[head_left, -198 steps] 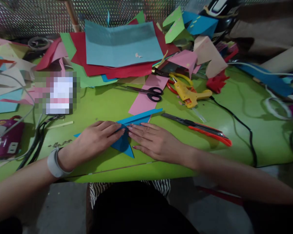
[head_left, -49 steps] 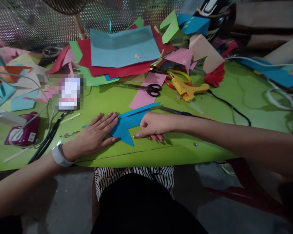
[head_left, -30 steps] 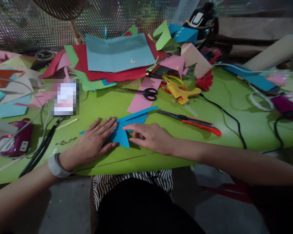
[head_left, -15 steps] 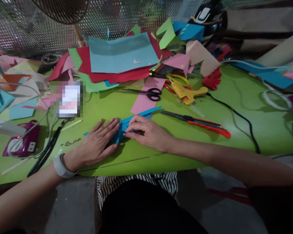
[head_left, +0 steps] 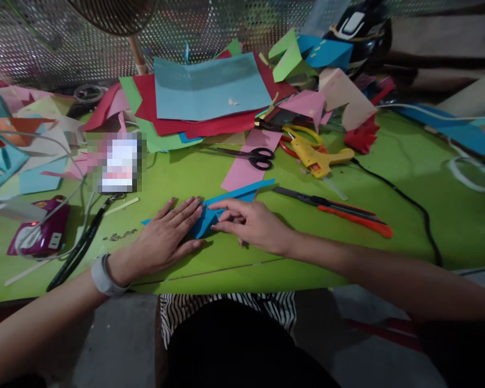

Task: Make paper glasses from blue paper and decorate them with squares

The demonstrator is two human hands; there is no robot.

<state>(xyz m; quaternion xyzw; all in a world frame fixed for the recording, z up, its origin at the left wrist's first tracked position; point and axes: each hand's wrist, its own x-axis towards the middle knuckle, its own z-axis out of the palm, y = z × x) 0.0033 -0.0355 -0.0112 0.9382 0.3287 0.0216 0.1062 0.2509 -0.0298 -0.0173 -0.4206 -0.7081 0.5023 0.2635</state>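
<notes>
A folded strip of blue paper (head_left: pixel 242 193) lies slantwise on the green table in front of me. My left hand (head_left: pixel 170 229) rests flat across its left part, fingers stretched out, hiding much of it. At the paper's middle is my right hand (head_left: pixel 250 223), its index finger reaching onto the blue surface and its thumb held apart below. No object shows between those fingers; the others are curled under. Just right of the paper lies a cutter knife (head_left: pixel 339 210) with an orange-red handle. Black scissors (head_left: pixel 254 157) lie beyond, partly on a pink paper strip (head_left: pixel 242 172).
A yellow glue gun (head_left: pixel 317 156) with a black cord lies at the back right. Stacked coloured sheets (head_left: pixel 210 89) fill the back. On the left are a blurred phone (head_left: pixel 120 161), a purple box-shaped device (head_left: pixel 44 223), cables and paper pieces. The table's front edge runs below my hands.
My right hand has gone from a pinch at the blue paper to index finger and thumb spread apart. My left hand stays flat on it. The whole view has shifted slightly.
</notes>
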